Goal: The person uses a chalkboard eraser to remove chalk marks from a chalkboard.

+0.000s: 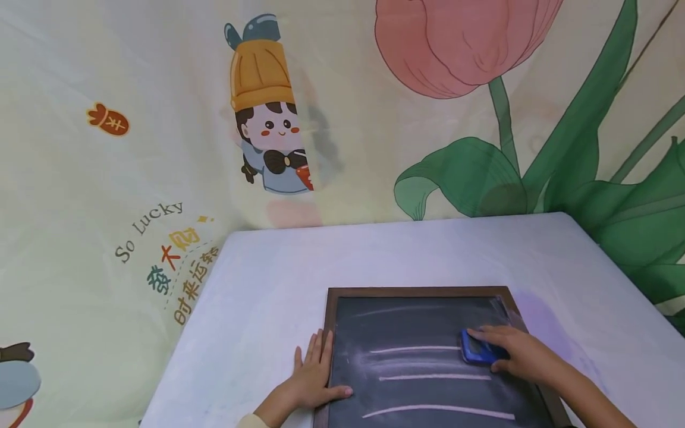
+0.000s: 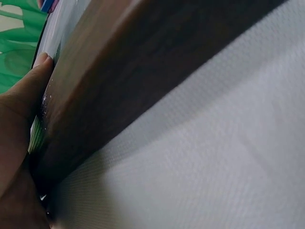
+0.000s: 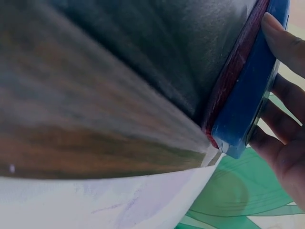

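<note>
A blackboard (image 1: 407,327) in a brown wooden frame (image 1: 417,292) lies on the table, with several white chalk lines and smudges across it. My right hand (image 1: 527,355) grips a blue blackboard eraser (image 1: 475,352) near the board's right side, at the end of the top bold line. In the right wrist view the eraser's dark red felt (image 3: 233,76) rests against the board, thumb and fingers on the blue back. Along the left frame edge lies my left hand (image 1: 309,380), fingers straight, thumb reaching over onto the board. The left wrist view shows that thumb (image 2: 35,81) on the frame's top.
A white-covered table (image 1: 278,285) carries the board, with a faint purple stain (image 1: 540,321) on its cover to the right. Behind hangs a printed cloth (image 1: 348,148) with a pink flower, green leaves and cartoon figures.
</note>
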{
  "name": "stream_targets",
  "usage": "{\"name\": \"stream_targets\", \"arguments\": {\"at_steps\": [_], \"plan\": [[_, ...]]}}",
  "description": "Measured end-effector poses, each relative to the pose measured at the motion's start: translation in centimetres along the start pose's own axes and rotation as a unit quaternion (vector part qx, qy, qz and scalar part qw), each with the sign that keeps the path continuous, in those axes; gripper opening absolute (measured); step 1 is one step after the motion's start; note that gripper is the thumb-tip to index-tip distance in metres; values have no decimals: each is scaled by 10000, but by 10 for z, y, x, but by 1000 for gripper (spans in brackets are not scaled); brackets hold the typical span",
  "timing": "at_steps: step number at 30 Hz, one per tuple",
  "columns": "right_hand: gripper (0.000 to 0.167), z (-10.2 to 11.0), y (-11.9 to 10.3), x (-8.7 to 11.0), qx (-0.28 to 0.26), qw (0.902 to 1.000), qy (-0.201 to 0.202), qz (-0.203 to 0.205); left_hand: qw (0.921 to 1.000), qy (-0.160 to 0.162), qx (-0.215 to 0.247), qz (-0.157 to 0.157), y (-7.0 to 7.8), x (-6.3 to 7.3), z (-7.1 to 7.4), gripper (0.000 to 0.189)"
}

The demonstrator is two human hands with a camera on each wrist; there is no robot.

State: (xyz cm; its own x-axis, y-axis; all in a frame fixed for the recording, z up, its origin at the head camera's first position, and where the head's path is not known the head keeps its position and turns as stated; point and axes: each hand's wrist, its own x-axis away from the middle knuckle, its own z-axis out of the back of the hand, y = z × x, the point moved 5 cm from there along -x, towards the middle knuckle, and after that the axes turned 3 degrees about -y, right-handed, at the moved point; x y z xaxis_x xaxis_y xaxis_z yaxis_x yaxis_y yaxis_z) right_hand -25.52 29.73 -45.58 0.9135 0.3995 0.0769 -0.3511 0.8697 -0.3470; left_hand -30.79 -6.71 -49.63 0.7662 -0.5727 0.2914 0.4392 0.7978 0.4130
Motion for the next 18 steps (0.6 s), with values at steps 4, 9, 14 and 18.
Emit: {"name": "stream_targets", "arguments": {"at_steps": [4, 9, 14, 18], "plan": [[65, -3, 1, 4, -49, 9999, -96, -22, 9999, -104, 8, -21, 3, 1, -5, 115], [66, -3, -1, 3, -1, 9999, -143, 48, 9999, -154, 5, 26, 3, 1, -7, 116], [67, 0, -4, -4, 86, 9997, -208, 79, 9998, -177, 10, 69, 3, 1, -3, 116], [67, 0, -12, -15, 31, 9995, -316, 67, 9997, -198, 9, 106, 1, 0, 0, 116]]}}
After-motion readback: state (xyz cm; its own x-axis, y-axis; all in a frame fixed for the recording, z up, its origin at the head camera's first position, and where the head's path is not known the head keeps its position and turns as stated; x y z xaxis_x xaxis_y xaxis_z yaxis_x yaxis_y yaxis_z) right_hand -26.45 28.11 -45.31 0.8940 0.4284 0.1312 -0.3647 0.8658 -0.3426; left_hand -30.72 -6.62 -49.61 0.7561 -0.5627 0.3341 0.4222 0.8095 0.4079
